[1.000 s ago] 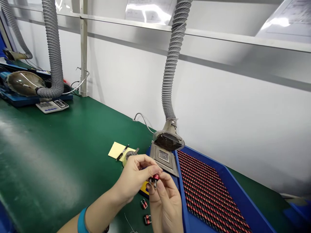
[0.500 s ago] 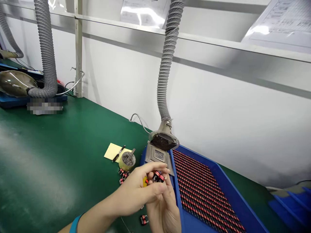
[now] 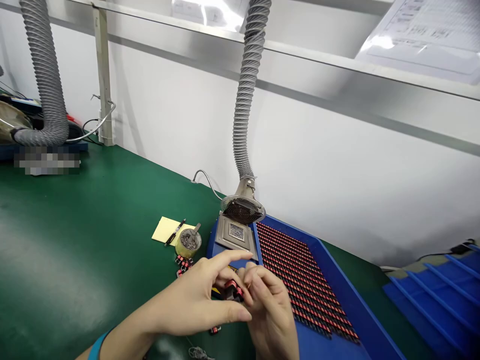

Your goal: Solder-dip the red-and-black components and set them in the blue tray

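Observation:
My left hand, with a teal band at the wrist, curls around a few small red-and-black coil components. Its thumb and index finger are spread, while the inner fingers hold the parts. Touching its fingertips, my right hand is closed in a pinch just right of those parts; whatever sits between its fingertips is hidden. Behind the hands stands a blue unit with a metal top plate around a mottled grey square. Loose components of the same kind lie on the green table left of it.
A blue tray on the right holds dense rows of red-and-black components. A fume hood hangs low over the metal plate. Left of it are a tub of grey bits, a yellow notepad and a pen. Blue racks stand far right.
My right hand has gone from a more open, upturned pose under the parts to a closed pinch beside them. My left thumb and index finger have spread apart. The view has shifted slightly right.

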{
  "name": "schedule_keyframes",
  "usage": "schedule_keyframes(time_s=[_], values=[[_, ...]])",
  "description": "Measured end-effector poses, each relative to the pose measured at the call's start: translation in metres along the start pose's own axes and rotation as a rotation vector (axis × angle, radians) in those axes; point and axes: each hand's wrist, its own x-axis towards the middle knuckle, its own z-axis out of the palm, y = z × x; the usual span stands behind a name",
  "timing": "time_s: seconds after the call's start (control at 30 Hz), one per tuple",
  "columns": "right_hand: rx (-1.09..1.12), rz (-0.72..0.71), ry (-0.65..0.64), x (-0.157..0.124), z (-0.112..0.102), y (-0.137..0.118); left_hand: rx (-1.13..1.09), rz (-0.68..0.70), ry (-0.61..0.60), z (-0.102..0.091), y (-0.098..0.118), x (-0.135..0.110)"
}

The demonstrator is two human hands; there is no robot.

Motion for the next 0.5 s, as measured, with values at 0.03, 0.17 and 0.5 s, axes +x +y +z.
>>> schedule_keyframes(time_s=[0.03,0.17,0.5], values=[[0.061,-0.007,0.035,0.001,0.000,-0.003,0.034,-0.006,-0.009,0.000,0.001,0.000],[0.035,-0.118,0.153,0.001,-0.009,-0.010,0.099,0.021,0.031,-0.003,0.007,-0.003],[-0.267,-0.131,-0.034,-0.005,-0.001,0.005,0.141,0.004,0.105,-0.002,0.003,-0.005]])
